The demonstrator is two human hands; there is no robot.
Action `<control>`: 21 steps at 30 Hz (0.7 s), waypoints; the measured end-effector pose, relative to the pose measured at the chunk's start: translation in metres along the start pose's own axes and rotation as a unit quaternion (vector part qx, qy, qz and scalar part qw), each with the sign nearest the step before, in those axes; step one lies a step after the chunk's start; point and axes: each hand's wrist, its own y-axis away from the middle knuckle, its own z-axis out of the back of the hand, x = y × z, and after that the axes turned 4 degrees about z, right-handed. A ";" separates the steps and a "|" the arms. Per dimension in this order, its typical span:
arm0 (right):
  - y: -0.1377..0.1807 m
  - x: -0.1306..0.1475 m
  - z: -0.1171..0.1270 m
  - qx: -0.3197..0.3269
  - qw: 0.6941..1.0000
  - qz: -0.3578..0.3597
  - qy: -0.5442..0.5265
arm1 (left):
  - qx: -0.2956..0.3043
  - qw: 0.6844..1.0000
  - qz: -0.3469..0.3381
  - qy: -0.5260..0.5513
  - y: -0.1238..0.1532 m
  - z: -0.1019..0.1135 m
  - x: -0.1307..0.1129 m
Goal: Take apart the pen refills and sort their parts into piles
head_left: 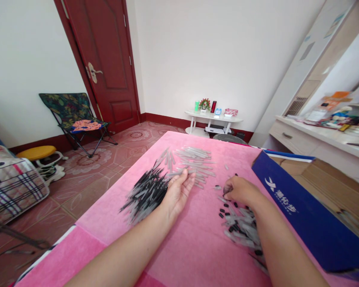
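My left hand [178,190] lies palm up on the pink cloth [185,247], fingers stretched out, its back against a heap of black pen refills [145,191]; its fingertips touch a pile of clear plastic tubes [194,161]. My right hand [241,190] is curled, pinching a thin dark piece at its fingertips near a few loose clear tubes. Under my right wrist and forearm lies a scatter of clear tubes and small black caps [239,227].
A blue-sided cardboard box [290,207] stands open at the right edge of the table. Beyond are a white dresser [317,139], a small white side table [212,117], a red door [107,59], a folding chair [74,115] and a plaid bag [12,187].
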 end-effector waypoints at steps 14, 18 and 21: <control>0.005 0.048 0.002 -0.117 0.909 0.171 -0.361 | 0.035 0.995 -0.043 -0.085 0.003 0.000 0.002; 0.009 0.062 0.003 -0.153 0.885 0.220 -0.381 | 0.039 0.993 -0.043 -0.098 0.006 -0.002 0.003; 0.009 0.063 0.003 -0.164 0.887 0.245 -0.357 | 0.043 0.993 -0.042 -0.104 0.006 -0.002 0.004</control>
